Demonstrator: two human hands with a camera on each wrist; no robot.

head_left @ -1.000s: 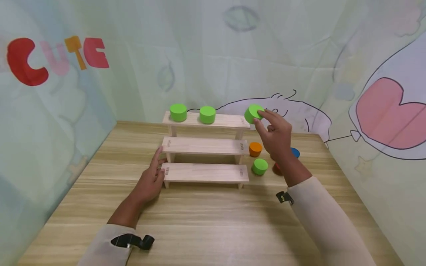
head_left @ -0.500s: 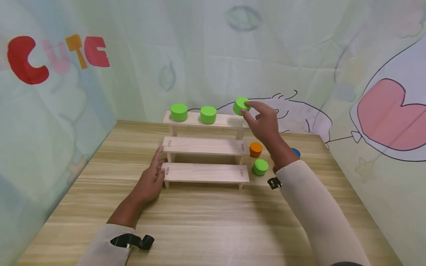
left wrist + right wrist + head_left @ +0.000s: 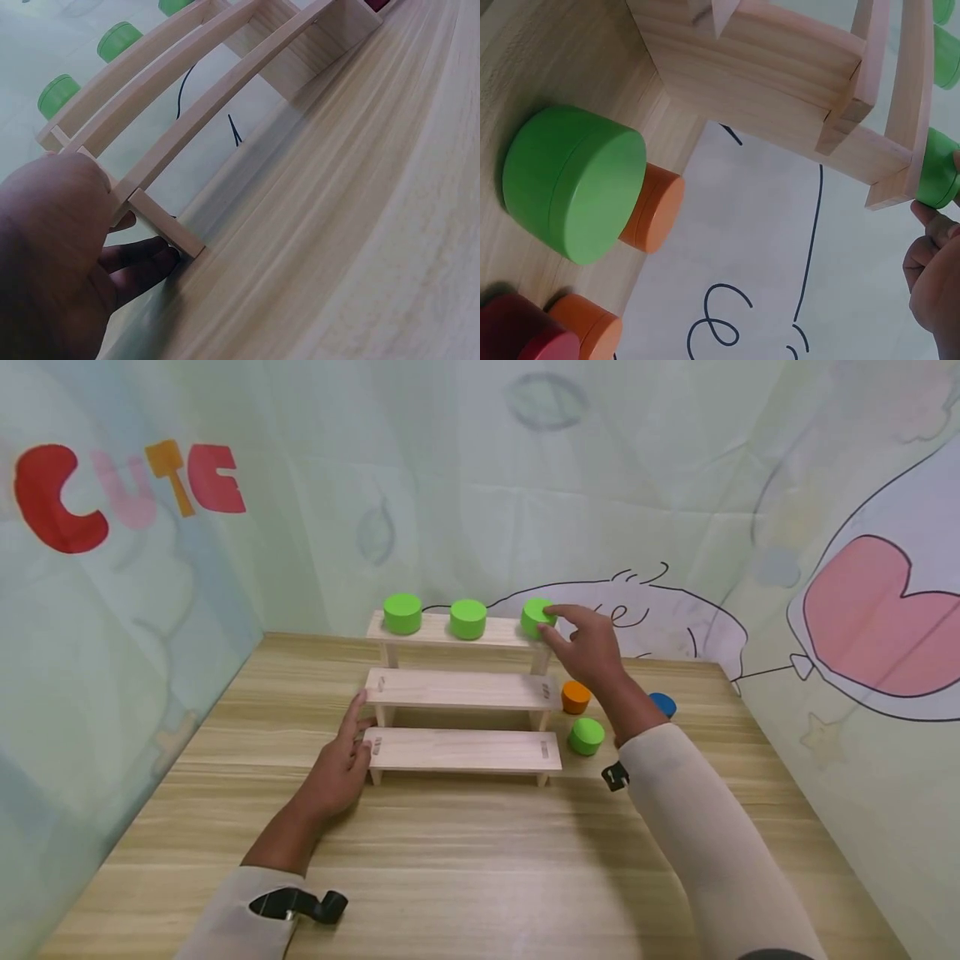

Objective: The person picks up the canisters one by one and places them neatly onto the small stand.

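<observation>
A three-tier pale wooden rack [image 3: 461,687] stands on the table. On its top tier sit a green round block [image 3: 402,614] at the left end and another green block [image 3: 468,620] near the middle. My right hand [image 3: 592,647] pinches a third green block [image 3: 536,618] between thumb and fingers at the top tier's right end; the right wrist view shows this block [image 3: 937,169] against the tier. My left hand [image 3: 341,768] rests against the rack's left side, fingers extended along the lower two tiers. In the left wrist view its fingertips [image 3: 150,259] touch the side leg.
Right of the rack, a green block [image 3: 586,737] and an orange block [image 3: 576,697] stand on the wooden table [image 3: 465,860]. Farther right is a blue block [image 3: 663,705]. A red block [image 3: 525,330] and another orange block [image 3: 589,326] show in the right wrist view. Printed cloth hangs behind.
My right hand has moved left over the top tier, then lowered the green block to its right end. The left hand has stayed against the rack.
</observation>
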